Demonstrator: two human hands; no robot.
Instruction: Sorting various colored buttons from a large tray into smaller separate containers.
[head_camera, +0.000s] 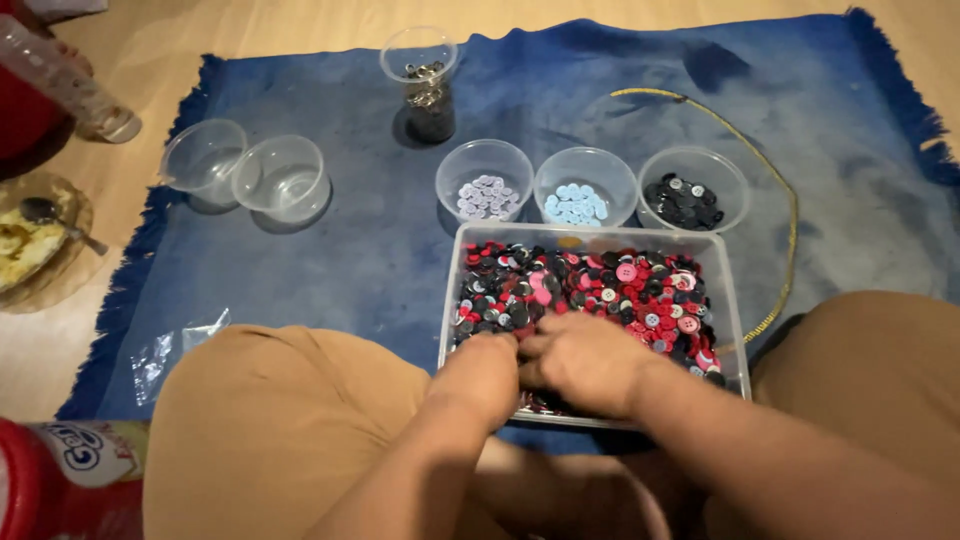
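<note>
A clear rectangular tray (728, 290) lies on the blue cloth, filled with red, pink, black and grey buttons (600, 285). Both my hands rest in its near end, side by side. My left hand (482, 375) has its fingers curled down into the buttons. My right hand (582, 360) lies next to it, knuckles up, fingertips buried among the buttons. Whether either hand holds a button is hidden. Beyond the tray stand three clear bowls: lilac buttons (486, 196), light blue buttons (577, 203) and black buttons (686, 202).
A blue fringed cloth (340, 250) covers the floor. Two empty clear cups (245, 178) lie at the left, a tall cup with dark bits (428, 95) at the back. A yellow cord (790, 220) curves at right. A plate of food (30, 245) sits far left.
</note>
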